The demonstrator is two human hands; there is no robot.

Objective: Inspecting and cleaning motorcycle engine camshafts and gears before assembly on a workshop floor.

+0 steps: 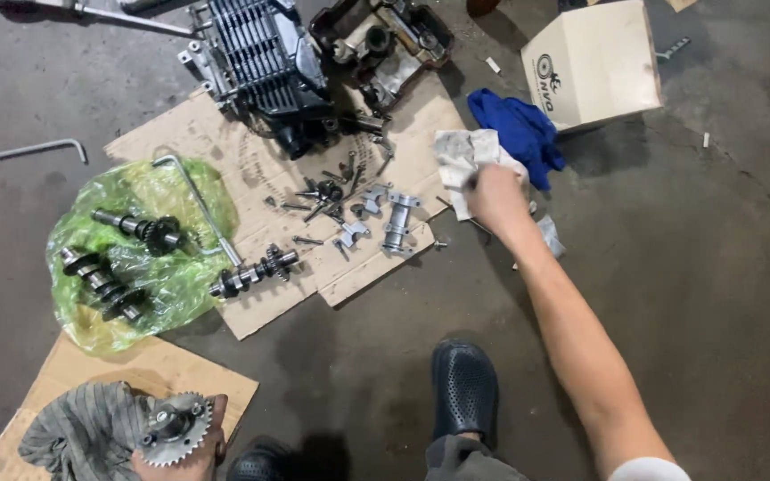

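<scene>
My right hand (495,198) reaches out over the floor and closes on a crumpled white rag (463,154) lying at the edge of the cardboard sheet (251,169). My left hand (191,454) is low at the bottom left, gripping a toothed metal sprocket (174,429), with a striped grey cloth (82,432) beside it. Just past the white rag lies a blue cloth (519,129).
Engine parts (265,62) sit at the top of the cardboard, with bolts and small brackets (358,214) and a gear shaft (256,270) spread below. A green plastic bag (126,258) holds two more shafts. A cardboard box (594,62) stands right. My black shoe (463,387) rests on concrete.
</scene>
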